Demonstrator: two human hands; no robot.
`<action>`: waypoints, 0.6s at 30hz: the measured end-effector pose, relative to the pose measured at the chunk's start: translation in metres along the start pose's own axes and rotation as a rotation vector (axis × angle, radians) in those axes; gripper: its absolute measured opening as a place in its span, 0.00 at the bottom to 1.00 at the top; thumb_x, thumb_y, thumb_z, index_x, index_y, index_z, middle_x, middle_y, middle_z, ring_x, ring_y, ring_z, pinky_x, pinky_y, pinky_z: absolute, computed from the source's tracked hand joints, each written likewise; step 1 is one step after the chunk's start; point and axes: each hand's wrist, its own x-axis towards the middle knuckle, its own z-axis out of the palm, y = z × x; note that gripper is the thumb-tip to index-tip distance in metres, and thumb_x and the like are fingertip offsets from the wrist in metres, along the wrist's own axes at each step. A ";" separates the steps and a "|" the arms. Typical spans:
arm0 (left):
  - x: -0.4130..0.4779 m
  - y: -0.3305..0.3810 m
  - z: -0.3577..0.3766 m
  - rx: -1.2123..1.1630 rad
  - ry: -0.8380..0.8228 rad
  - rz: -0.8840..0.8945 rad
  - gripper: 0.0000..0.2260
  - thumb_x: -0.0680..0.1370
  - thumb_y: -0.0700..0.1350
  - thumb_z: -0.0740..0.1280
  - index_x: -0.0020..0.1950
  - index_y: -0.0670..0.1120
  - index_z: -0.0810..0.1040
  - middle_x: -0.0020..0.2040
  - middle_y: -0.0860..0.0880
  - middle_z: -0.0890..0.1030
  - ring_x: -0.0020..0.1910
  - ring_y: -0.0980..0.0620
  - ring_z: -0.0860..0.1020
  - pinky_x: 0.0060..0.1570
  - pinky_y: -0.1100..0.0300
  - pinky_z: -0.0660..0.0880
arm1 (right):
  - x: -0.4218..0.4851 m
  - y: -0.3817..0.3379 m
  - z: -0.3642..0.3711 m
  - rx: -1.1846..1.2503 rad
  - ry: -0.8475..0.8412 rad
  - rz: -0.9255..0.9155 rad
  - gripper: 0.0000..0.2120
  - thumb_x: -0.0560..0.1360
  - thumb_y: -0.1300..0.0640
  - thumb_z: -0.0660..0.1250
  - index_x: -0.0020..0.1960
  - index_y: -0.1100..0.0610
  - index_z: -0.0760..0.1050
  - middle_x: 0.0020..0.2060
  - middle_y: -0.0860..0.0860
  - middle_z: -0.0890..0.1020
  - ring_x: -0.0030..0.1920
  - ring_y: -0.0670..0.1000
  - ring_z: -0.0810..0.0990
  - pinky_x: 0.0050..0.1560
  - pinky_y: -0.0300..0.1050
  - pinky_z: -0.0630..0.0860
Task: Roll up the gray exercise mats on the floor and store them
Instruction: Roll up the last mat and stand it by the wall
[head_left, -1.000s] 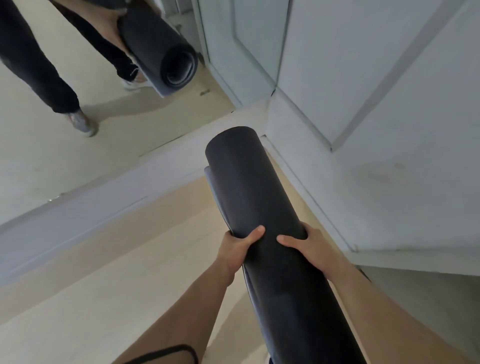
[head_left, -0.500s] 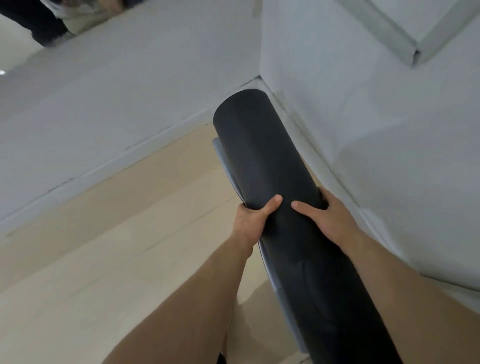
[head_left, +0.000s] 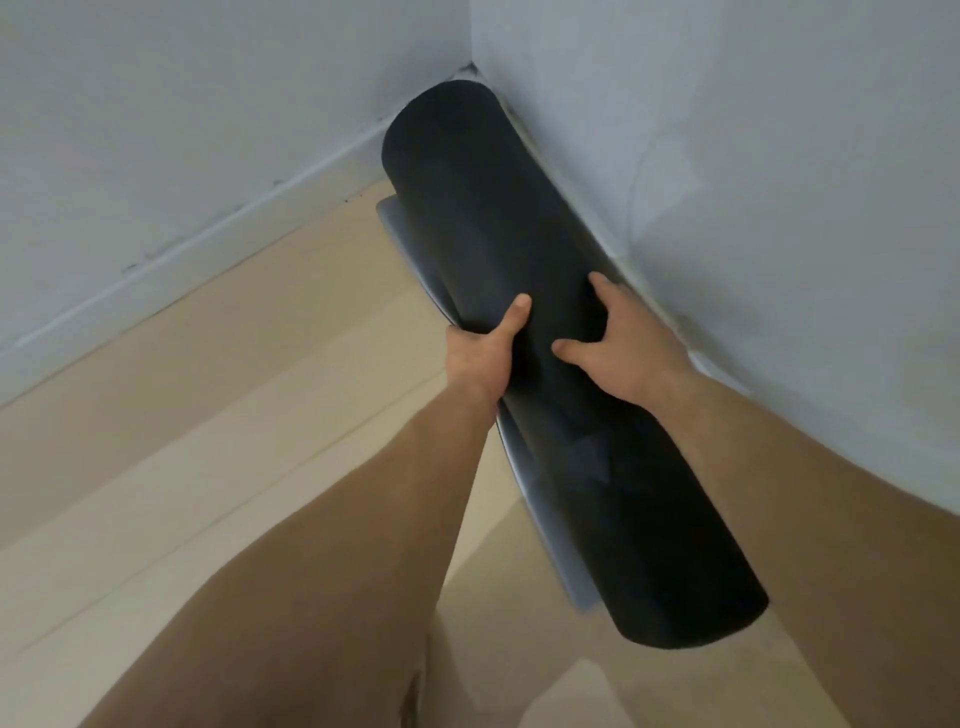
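Observation:
A dark gray rolled-up exercise mat (head_left: 483, 208) points into the corner of the room, its far end close to where the two walls meet. A loose lighter-gray flap (head_left: 415, 249) hangs along its left underside. My left hand (head_left: 480, 348) grips the roll from the left, thumb on top and fingers hidden beneath. My right hand (head_left: 618, 338) holds the roll's top right side, thumb and fingers spread and curved over it. The near end of the roll hangs low at the right.
Two pale walls (head_left: 182, 119) meet in a corner (head_left: 470, 67) at the top. A white skirting board (head_left: 171, 260) runs along the left wall. Light wooden floor (head_left: 234, 415) fills the left and bottom.
The roll has moved forward into the corner, its far end now near the wall joint. The view has dropped lower; the mirror with the reflected legs is out of sight.

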 end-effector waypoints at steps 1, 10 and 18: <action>0.002 -0.001 0.002 -0.009 0.007 0.003 0.33 0.71 0.60 0.79 0.68 0.45 0.73 0.60 0.50 0.80 0.59 0.48 0.79 0.56 0.56 0.75 | 0.002 0.001 -0.002 -0.010 0.005 -0.008 0.46 0.76 0.43 0.73 0.84 0.48 0.51 0.82 0.49 0.59 0.80 0.54 0.63 0.77 0.58 0.65; 0.018 0.031 0.009 0.245 -0.171 0.005 0.29 0.78 0.61 0.72 0.67 0.41 0.72 0.63 0.48 0.80 0.60 0.46 0.78 0.63 0.53 0.75 | 0.024 -0.014 -0.029 -0.242 0.016 0.002 0.41 0.79 0.45 0.71 0.84 0.51 0.52 0.81 0.52 0.61 0.78 0.58 0.64 0.77 0.55 0.64; -0.062 0.048 -0.102 0.907 -0.086 0.060 0.34 0.83 0.60 0.63 0.82 0.43 0.59 0.78 0.43 0.70 0.76 0.41 0.68 0.71 0.50 0.68 | -0.064 -0.058 -0.042 -0.381 -0.101 -0.015 0.34 0.82 0.45 0.64 0.83 0.54 0.55 0.79 0.57 0.65 0.74 0.63 0.68 0.70 0.59 0.70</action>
